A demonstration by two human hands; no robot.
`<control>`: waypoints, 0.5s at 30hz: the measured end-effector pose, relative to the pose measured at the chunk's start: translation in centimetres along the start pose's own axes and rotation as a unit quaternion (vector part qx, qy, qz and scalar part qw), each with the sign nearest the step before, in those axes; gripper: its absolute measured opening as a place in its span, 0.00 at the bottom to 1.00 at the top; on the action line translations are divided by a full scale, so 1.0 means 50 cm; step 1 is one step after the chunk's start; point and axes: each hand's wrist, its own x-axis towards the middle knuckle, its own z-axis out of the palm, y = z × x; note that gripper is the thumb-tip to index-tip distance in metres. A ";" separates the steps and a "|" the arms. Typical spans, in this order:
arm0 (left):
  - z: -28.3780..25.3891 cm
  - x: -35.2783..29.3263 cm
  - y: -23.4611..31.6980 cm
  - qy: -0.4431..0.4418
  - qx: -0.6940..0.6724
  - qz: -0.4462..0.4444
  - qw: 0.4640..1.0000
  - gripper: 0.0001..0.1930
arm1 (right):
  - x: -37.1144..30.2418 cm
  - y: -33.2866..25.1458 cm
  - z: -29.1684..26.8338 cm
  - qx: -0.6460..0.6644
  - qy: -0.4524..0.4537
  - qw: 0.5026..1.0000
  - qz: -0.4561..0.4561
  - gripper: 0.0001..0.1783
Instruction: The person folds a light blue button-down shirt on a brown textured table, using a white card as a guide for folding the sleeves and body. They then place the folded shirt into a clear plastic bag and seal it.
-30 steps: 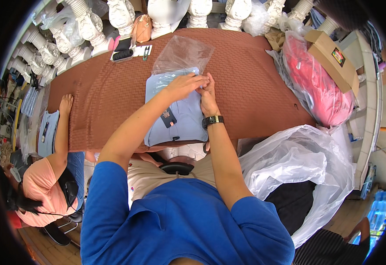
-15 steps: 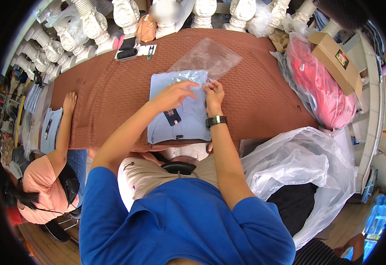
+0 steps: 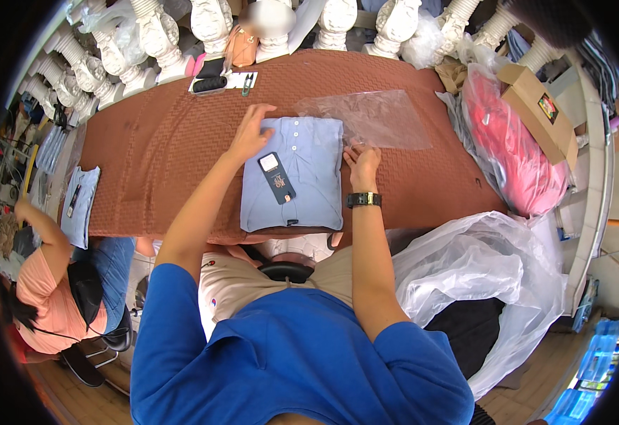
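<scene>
In front of me on the table a light blue shirt (image 3: 316, 177) lies folded flat, its white buttons at the far edge. A dark hang tag (image 3: 276, 177) rests on its front. At the shirt's far left corner, my left hand (image 3: 252, 133) is open, fingers stretched, with nothing visible in it. My right hand (image 3: 363, 160) is beside the right edge, fingers pinched on the near edge of a clear plastic bag (image 3: 391, 120). The bag spreads flat on the cloth behind and to the right of the shirt.
A brown cloth covers the table (image 3: 175, 156). Thread snips (image 3: 247, 85) lie by a black roll (image 3: 209, 84) at the back. Right are a bagged pink bundle (image 3: 501, 134) and a cardboard box (image 3: 539, 113). Another person (image 3: 54, 290) sits left, near another blue shirt (image 3: 80, 205).
The clear bag has moved off the shirt to the right, uncovering buttons and tag. My left hand has shifted left, the right hand slightly right. The other person's arm has left the table.
</scene>
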 end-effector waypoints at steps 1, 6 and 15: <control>0.011 0.008 0.009 -0.003 0.025 0.039 0.999 0.27 | 0.002 -0.004 -0.007 0.030 -0.003 1.000 0.001 0.17; 0.079 0.054 0.040 -0.035 0.066 0.175 0.982 0.24 | 0.009 -0.033 -0.005 0.049 -0.038 0.998 0.016 0.18; 0.050 0.082 0.054 -0.132 0.126 0.065 0.981 0.15 | 0.047 -0.047 -0.042 0.095 -0.098 0.990 0.044 0.34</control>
